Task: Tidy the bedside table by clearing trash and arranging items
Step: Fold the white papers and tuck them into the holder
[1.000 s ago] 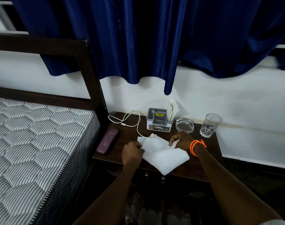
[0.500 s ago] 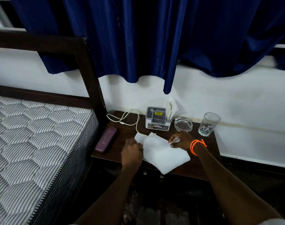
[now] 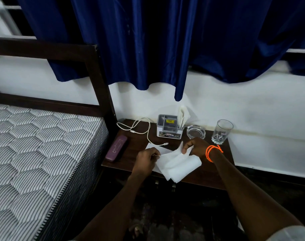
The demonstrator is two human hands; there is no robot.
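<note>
Both hands, left (image 3: 144, 160) and right (image 3: 195, 147), pinched the white paper napkin (image 3: 178, 165) overhanging the dark wooden bedside table's (image 3: 207, 174) front edge.

Over the dark table (image 3: 210, 178), the left hand (image 3: 145, 161) pinches one edge of a white tissue (image 3: 177, 164) while the right hand (image 3: 197, 147) pinches and lifts its far edge. Behind stand an organizer (image 3: 169, 126), an ashtray (image 3: 195, 132) and a glass (image 3: 222, 132). A white cable (image 3: 144, 127) lies near what seems a purple case (image 3: 117, 150).

Matt white tissue (image 3: 177, 164); dark wood table (image 3: 209, 174).
</note>
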